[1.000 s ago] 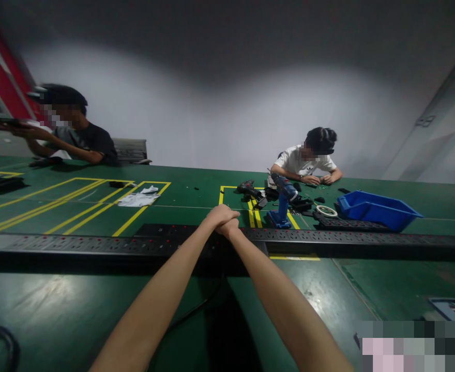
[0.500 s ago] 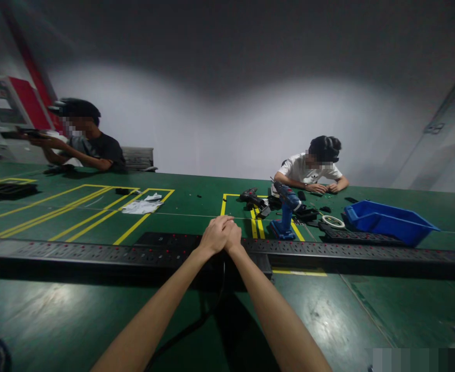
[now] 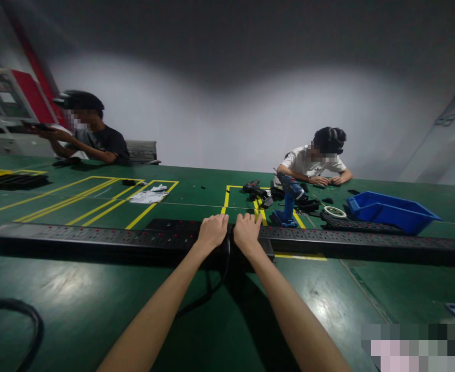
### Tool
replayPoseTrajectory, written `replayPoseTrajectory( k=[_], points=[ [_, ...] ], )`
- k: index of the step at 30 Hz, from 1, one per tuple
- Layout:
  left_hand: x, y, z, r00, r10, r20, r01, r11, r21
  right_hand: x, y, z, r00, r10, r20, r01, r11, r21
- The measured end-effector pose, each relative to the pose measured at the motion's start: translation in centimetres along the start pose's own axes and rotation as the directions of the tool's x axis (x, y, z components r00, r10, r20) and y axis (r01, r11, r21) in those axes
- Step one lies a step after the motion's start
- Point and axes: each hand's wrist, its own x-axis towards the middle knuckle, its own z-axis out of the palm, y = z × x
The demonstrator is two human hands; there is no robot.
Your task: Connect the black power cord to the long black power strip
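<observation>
Both arms reach forward to a long black power strip (image 3: 115,240) lying across the green table. My left hand (image 3: 213,231) rests on the black strip pieces near the middle, its fingers curled together over the far side. Just right of it, separated by a narrow gap, my right hand (image 3: 246,232) lies on the strip with fingers bent over and slightly apart. Whatever lies under the fingers is hidden. A black cable (image 3: 227,266) comes out between the hands and runs toward me. Past my right hand stands a blue cordless drill (image 3: 288,199).
A blue bin (image 3: 394,214), a white ring (image 3: 335,212) and dark parts lie at the right. White paper (image 3: 149,195) lies beyond the strip. Two people sit across the table (image 3: 196,181). A thick cable (image 3: 37,330) loops at the near left.
My hands were clasped together; now they are apart, side by side on the strip. The view has shifted slightly, and more of the thick cable at the left shows.
</observation>
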Motion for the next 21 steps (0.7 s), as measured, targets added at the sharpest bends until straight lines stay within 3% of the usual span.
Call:
replayPoseTrajectory(
  k=[5, 8, 13, 17, 21],
  points=[
    [0.3, -0.8, 0.2, 1.0, -0.029, 0.007, 0.029, 0.99, -0.136, -0.1, 0.0, -0.1, 1.0, 0.009, 0.021, -0.01, 1.0, 0.018],
    [0.6, -1.8, 0.3, 0.998, -0.049, 0.03, 0.054, 0.976, -0.212, -0.1, 0.3, 0.1, 1.0, 0.016, -0.025, -0.015, 0.999, 0.042],
    [0.3, -3.1, 0.0, 0.991, 0.09, 0.103, -0.058, 0.958, -0.28, 0.1, 0.5, 0.7, 1.0, 0.02, -0.024, -0.017, 0.99, 0.14],
    [-0.6, -3.1, -0.1, 0.99, 0.125, 0.067, -0.107, 0.968, -0.226, 0.4, 0.7, 0.9, 0.996, 0.035, 0.078, -0.05, 0.979, 0.2],
    [-1.3, -2.3, -0.1, 0.993, 0.116, 0.031, -0.113, 0.988, -0.103, 0.2, 0.7, 0.7, 0.996, -0.014, 0.083, -0.001, 0.983, 0.185]
  ],
)
